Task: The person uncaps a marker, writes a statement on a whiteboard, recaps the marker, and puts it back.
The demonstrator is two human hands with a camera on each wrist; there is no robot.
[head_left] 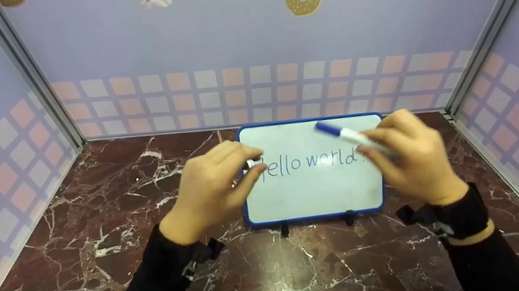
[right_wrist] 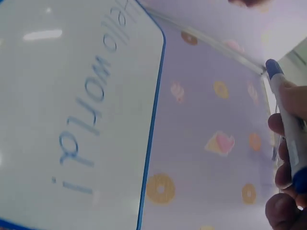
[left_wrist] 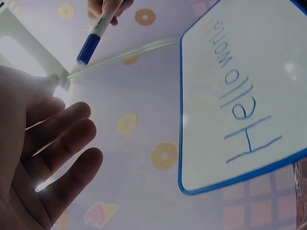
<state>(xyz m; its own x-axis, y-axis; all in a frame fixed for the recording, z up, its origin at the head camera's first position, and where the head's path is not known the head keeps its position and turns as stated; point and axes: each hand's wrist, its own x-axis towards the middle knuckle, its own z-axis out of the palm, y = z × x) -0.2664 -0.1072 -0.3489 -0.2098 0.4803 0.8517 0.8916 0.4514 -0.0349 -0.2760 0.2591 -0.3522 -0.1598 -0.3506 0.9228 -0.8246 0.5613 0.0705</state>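
Note:
A small whiteboard with a blue frame stands on the table, and "Hello world!" is written on it in blue. My right hand pinches a whiteboard marker in front of the board's right side. The marker has a white barrel, with its blue cap on and pointing up and to the left. In the right wrist view the marker's other blue end shows near the palm. My left hand is at the board's left edge, its fingers loosely bent and holding nothing in the left wrist view.
Two black feet jut out under the board's lower edge. Dark red marbled tabletop spreads around it. Lilac panels with a checked band enclose the back and both sides, joined by grey metal posts.

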